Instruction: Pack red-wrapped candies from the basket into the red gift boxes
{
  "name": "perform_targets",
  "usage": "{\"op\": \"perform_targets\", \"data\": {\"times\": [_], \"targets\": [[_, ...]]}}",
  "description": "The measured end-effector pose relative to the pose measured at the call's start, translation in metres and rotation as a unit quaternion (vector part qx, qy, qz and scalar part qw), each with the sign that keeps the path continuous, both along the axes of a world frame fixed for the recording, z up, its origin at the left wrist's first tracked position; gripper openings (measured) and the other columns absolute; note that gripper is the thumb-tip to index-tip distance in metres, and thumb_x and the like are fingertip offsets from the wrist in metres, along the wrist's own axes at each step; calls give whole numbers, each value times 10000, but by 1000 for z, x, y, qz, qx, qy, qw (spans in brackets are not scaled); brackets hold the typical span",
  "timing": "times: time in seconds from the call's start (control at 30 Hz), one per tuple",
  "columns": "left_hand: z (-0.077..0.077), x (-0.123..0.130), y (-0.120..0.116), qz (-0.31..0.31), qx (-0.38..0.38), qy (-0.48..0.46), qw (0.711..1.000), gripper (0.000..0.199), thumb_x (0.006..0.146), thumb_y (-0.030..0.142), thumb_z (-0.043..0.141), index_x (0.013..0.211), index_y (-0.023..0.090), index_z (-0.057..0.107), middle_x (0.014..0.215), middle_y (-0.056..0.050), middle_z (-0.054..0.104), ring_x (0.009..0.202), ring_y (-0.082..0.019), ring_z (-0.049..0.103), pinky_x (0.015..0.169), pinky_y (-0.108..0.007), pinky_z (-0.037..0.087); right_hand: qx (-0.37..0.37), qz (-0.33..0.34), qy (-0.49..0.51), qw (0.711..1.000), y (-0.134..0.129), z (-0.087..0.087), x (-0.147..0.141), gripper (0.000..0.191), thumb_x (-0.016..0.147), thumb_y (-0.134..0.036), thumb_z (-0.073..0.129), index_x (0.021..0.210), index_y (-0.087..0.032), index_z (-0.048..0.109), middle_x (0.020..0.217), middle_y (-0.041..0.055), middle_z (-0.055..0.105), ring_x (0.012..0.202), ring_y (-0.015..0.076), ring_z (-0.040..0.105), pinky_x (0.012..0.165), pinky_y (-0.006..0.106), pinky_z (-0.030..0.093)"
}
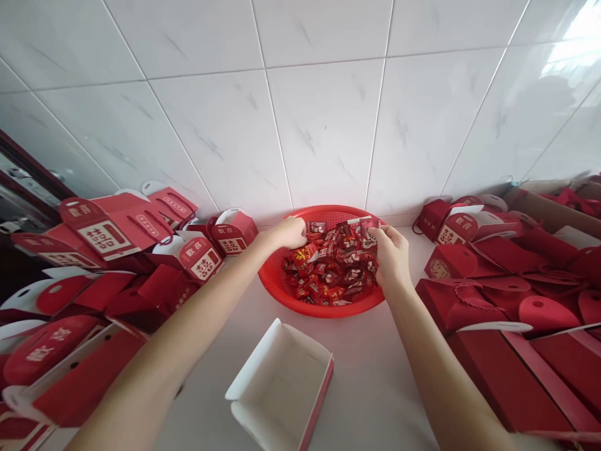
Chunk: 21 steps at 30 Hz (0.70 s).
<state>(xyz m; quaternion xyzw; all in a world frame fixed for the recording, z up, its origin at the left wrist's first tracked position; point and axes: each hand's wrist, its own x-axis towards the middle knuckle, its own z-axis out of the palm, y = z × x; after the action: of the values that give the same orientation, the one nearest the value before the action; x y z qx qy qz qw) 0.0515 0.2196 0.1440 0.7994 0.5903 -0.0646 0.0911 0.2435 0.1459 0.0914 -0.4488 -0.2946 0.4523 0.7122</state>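
A round red plastic basket (pixel 323 311) stands against the wall, with a heap of red-wrapped candies (pixel 328 269) in it. Over its left side, my left hand (pixel 292 232) is closed, with a dark red candy packet (pixel 317 228) at its fingertips; the fingers are partly hidden. At the right side, my right hand (pixel 393 250) pinches a red and white candy packet (pixel 369 230) between thumb and fingers. Nearer to me, between my forearms, is an open box (pixel 286 382), white inside and red outside, with nothing in it.
Red gift boxes with handles (pixel 106 228) are stacked on the left. More red boxes (pixel 507 369) crowd the right side, some folded shut. A brown cardboard carton (pixel 535 207) stands at the far right. White tiled wall (pixel 323 125) rises behind the basket.
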Motion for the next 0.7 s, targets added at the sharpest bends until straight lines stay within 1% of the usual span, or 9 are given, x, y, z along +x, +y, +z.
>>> {"op": "perform_targets", "data": {"times": [0.1, 0.2, 0.33, 0.43, 0.47, 0.53, 0.57, 0.63, 0.7], "targets": [[-4, -7, -2, 58, -46, 29, 997, 203, 768, 321, 681, 747, 121, 704, 748, -145, 730, 708, -271, 689, 623, -310, 488, -2, -4, -5, 1000, 0, 0, 0, 150, 622, -298, 675, 710, -200, 604, 586, -43, 590, 511, 108, 489, 479, 234, 377], [-16, -1, -4, 68, -115, -15, 991, 317, 809, 433, 677, 788, 117, 700, 732, -129, 731, 633, -236, 688, 613, -296, 511, -8, -4, -13, 1000, -1, 1, 1, 150, 624, -302, 679, 699, -200, 600, 578, -47, 581, 505, 104, 480, 474, 231, 371], [-24, 23, -10, 24, -175, -149, 973, 353, 948, 442, 533, 1090, 162, 697, 992, -80, 769, 741, -159, 727, 702, -224, 541, -12, -9, -26, 1000, -2, 2, 1, 149, 631, -307, 677, 686, -202, 587, 587, -43, 584, 499, 103, 477, 454, 228, 361], [-19, 38, -14, -42, -235, -253, 938, 344, 983, 354, 469, 1220, 202, 665, 1170, -64, 741, 868, -142, 729, 757, -211, 544, -9, -21, -34, 999, -1, 2, 1, 138, 633, -300, 674, 668, -203, 581, 574, -48, 564, 511, 105, 480, 463, 228, 381], [-16, 39, -14, -64, -242, -254, 934, 336, 974, 320, 469, 1220, 207, 669, 1191, -57, 735, 897, -142, 724, 765, -208, 542, -8, -22, -32, 999, -1, 2, 1, 133, 632, -295, 672, 667, -202, 584, 575, -48, 563, 517, 105, 484, 471, 229, 393], [-10, 37, -10, -87, -217, -183, 955, 313, 935, 256, 487, 1157, 213, 703, 1159, -35, 747, 915, -148, 717, 767, -203, 536, -10, -17, -26, 999, -1, 2, 1, 124, 634, -288, 667, 675, -199, 591, 588, -42, 580, 526, 108, 502, 489, 233, 423], [-8, 33, -7, -84, -188, -111, 972, 293, 906, 230, 505, 1097, 214, 726, 1101, -25, 761, 902, -155, 715, 763, -203, 533, -12, -13, -23, 1000, -1, 2, 1, 123, 637, -288, 665, 679, -198, 592, 593, -40, 588, 526, 110, 511, 493, 235, 433], [-6, 20, 1, -54, -144, -17, 988, 219, 810, 189, 585, 947, 164, 754, 951, -71, 774, 875, -216, 714, 756, -248, 535, -17, -10, -19, 1000, -1, 2, 1, 124, 647, -291, 663, 689, -200, 592, 590, -38, 593, 516, 113, 517, 482, 236, 431], [-9, 7, 8, -22, -107, 33, 994, 181, 718, 164, 655, 868, 134, 751, 878, -128, 760, 888, -280, 706, 764, -297, 534, -19, -9, -18, 1000, -2, 2, 1, 124, 654, -294, 665, 693, -204, 589, 580, -41, 584, 501, 113, 506, 465, 235, 414]]}}
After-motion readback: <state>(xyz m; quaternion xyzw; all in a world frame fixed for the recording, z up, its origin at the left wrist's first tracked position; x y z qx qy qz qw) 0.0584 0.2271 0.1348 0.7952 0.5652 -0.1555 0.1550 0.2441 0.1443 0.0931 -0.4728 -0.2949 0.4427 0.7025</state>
